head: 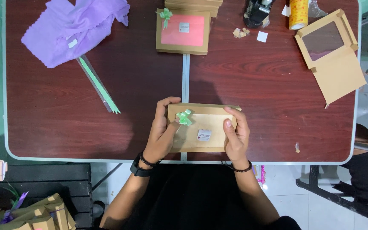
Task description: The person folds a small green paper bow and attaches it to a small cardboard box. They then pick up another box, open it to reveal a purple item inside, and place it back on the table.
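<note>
Box (201, 127) of brown card at table (56, 106) near edge, green bow (185, 117) and sticker (204, 135) apparently fixed; left hand (162, 132) fingers pinching bow, right hand (236, 134) clasping box.

You have 1 view only, from the camera on your head, looking almost straight down at the table (64, 127). It sits high enough to take in nearly the whole tabletop, its near edge, your forearms and some floor beyond.
</note>
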